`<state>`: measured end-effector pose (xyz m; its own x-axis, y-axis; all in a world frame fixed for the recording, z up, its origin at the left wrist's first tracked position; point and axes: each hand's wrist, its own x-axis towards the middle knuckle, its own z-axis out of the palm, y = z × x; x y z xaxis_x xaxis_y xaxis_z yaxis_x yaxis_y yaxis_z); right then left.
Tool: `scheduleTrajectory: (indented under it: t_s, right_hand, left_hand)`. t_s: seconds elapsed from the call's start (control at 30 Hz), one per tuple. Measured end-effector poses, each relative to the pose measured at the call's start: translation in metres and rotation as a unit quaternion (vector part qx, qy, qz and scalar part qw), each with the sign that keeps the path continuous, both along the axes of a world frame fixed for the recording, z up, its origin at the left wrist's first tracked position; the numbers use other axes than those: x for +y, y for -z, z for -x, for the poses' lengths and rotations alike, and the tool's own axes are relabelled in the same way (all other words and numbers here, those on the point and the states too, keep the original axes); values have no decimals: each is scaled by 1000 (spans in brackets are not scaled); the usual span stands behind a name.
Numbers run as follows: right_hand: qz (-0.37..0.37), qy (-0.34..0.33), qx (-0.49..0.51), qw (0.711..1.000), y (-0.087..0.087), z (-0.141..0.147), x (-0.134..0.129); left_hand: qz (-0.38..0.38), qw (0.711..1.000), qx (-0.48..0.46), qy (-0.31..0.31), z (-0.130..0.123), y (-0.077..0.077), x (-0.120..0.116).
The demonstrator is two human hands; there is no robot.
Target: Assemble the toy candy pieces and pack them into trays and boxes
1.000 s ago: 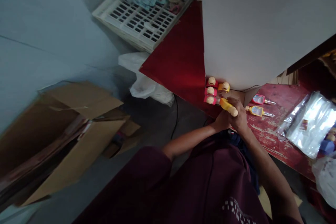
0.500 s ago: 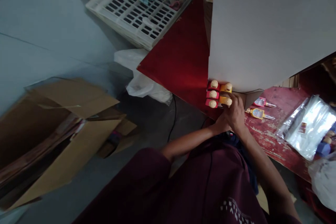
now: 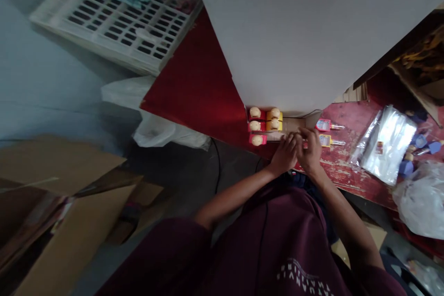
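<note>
Just right of the small toy-like pieces, my left hand [image 3: 285,153] and my right hand [image 3: 310,151] meet with fingers curled together. Whatever they pinch between them is hidden. Three red and pink pieces with round cream heads [image 3: 255,126] stand in a column at the left of a cardboard tray [image 3: 294,124]. Beside them sit two yellow pieces with the same heads [image 3: 274,124]. Close to my right hand lie a pink pen-like item [image 3: 324,125] and a yellow one [image 3: 326,140], each with a label and a clear thin tip.
A large grey-white panel [image 3: 287,46] rises behind the tray. Clear plastic bags [image 3: 388,145] and blue pieces [image 3: 406,167] lie on the worn red table [image 3: 347,162]. A white slotted crate [image 3: 104,32] is at upper left; an open cardboard box [image 3: 79,231] stands at lower left.
My right hand has left the nearer yellow piece, which now sits closer to the other yellow one. Both hands are together farther right of the pieces. The view has shifted.
</note>
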<state>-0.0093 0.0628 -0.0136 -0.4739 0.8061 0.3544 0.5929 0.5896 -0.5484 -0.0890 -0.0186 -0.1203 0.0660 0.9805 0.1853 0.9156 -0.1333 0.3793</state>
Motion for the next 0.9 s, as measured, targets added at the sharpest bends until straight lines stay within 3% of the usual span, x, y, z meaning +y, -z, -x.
scheduleTrajectory:
  t_s: [0.1, 0.2, 0.27, 0.4, 0.47, 0.57, 0.73, 0.8, 0.9]
  right_hand:
    - [-22, 107, -69, 992, 22, -70, 14]
    - [10, 101, -193, 976, 44, -121, 15]
    - [45, 99, -231, 967, 53, -138, 6]
    - [133, 155, -212, 956, 52, -146, -18]
    - [180, 144, -219, 948, 48, -147, -22]
    - [230, 122, -240, 935, 47, -152, -20]
    - [296, 169, -207, 917, 46, -157, -15]
    - [312, 178, -164, 919, 37, -155, -18]
    - [276, 173, -10, 945, 11, -145, -29]
  left_hand:
    - [-28, 1000, 6, 1, -1, 0, -1]
    - [-21, 1000, 7, -3, -2, 0, -1]
    - [-9, 1000, 5, -3, -2, 1, -1]
    - [-9, 1000, 14, -3, -2, 0, -1]
    - [-11, 1000, 21, -6, -3, 0, -1]
    - [-6, 1000, 27, -9, -4, -1, -2]
    - [-8, 999, 33, -8, -3, -1, -1]
    - [-14, 999, 35, -10, -3, -1, -1]
    - [-22, 999, 40, -11, -3, -1, -1]
